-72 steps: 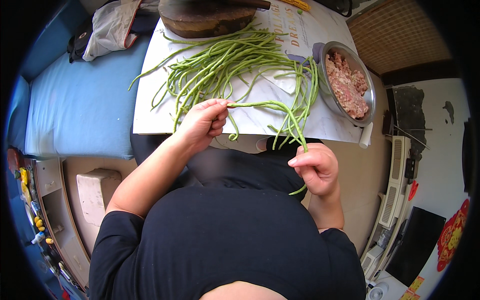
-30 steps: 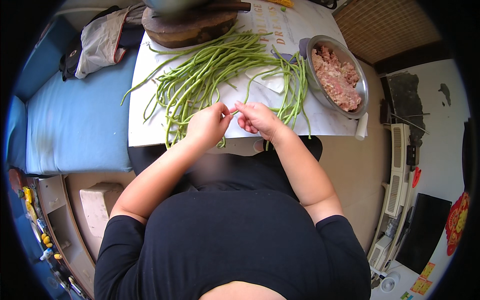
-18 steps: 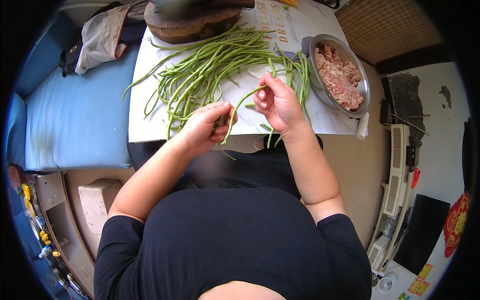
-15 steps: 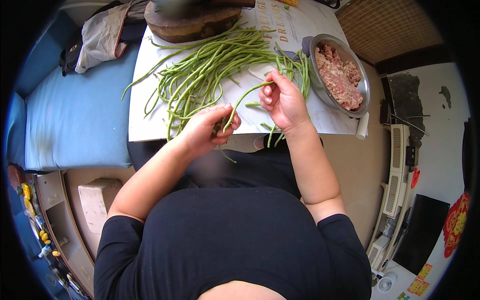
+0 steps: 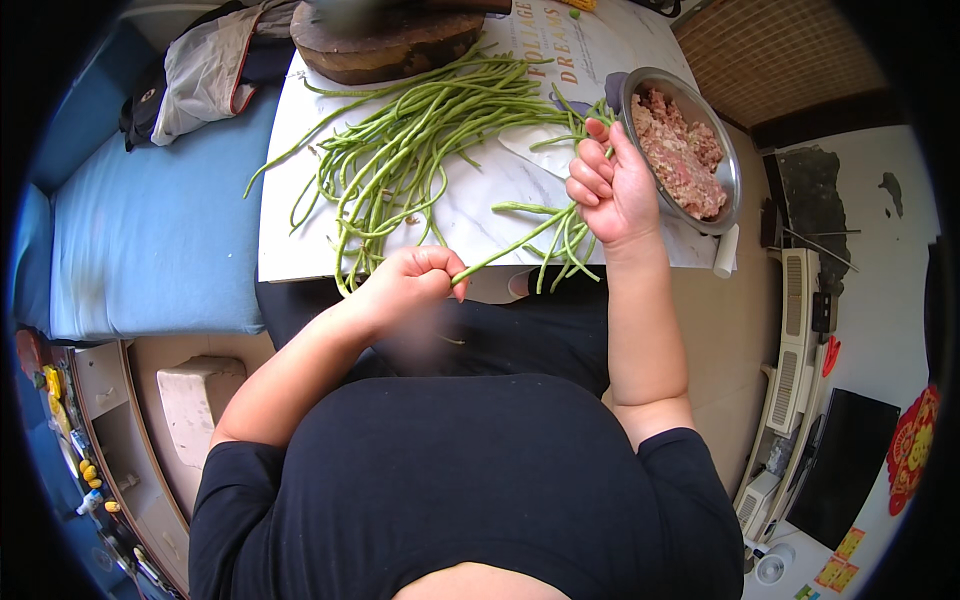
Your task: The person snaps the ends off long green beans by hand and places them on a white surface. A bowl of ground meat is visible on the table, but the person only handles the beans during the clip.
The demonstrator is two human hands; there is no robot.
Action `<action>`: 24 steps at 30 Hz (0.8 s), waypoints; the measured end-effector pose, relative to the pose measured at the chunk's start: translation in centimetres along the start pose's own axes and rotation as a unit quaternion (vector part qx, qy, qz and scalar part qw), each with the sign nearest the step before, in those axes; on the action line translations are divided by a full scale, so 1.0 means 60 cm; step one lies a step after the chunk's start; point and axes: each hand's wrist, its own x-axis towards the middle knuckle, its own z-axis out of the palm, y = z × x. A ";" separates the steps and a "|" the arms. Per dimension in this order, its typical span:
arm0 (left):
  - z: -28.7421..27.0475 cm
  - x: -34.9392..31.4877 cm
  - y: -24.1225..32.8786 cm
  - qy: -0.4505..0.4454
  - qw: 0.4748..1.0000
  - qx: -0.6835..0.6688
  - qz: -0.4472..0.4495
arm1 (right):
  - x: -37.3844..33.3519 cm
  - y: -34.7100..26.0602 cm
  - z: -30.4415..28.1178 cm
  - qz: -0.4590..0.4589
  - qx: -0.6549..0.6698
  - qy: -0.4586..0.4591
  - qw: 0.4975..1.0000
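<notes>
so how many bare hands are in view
2: the left hand gripping a bean near the table edge, the right hand beside the metal bowl. No others show.

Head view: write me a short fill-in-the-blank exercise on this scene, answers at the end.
The left hand pinches a bean coloured ____.
The right hand is nearer the metal bowl of minced ____.
Left or right: that bowl sits to the ____ of the wooden block.
The cushioned seat beside the table is coloured ____.
Missing words: green; meat; right; blue.
</notes>
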 end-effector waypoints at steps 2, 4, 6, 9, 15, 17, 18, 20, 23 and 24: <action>-0.009 0.003 -0.008 0.043 0.998 -0.046 -0.024 | -0.014 -0.004 0.011 0.009 -0.036 -0.011 0.999; -0.008 0.005 -0.007 0.106 0.986 -0.129 0.027 | -0.030 -0.007 0.013 0.024 -0.063 -0.054 0.996; -0.021 0.002 0.008 0.142 0.968 -0.203 0.031 | -0.053 -0.013 0.017 0.070 -0.161 -0.114 0.978; -0.036 0.003 0.010 0.155 0.958 -0.231 0.065 | -0.090 -0.013 0.030 0.135 -0.229 -0.174 0.948; -0.031 0.013 0.029 0.114 0.953 -0.275 0.049 | -0.122 -0.003 0.027 0.208 -0.159 -0.313 0.913; -0.028 0.015 0.036 0.085 0.956 -0.274 0.064 | -0.124 0.004 0.021 0.228 -0.128 -0.319 0.911; -0.028 0.016 0.042 0.065 0.955 -0.278 0.076 | -0.124 0.008 0.018 0.237 -0.112 -0.322 0.910; -0.027 0.015 0.057 0.032 0.960 -0.260 0.101 | -0.124 0.012 0.014 0.259 -0.102 -0.315 0.907; -0.034 0.008 0.064 0.001 0.987 -0.122 0.101 | -0.125 0.015 0.006 0.274 -0.104 -0.297 0.909; -0.034 0.003 0.069 0.005 0.992 -0.091 0.085 | -0.126 0.015 0.003 0.276 -0.107 -0.289 0.910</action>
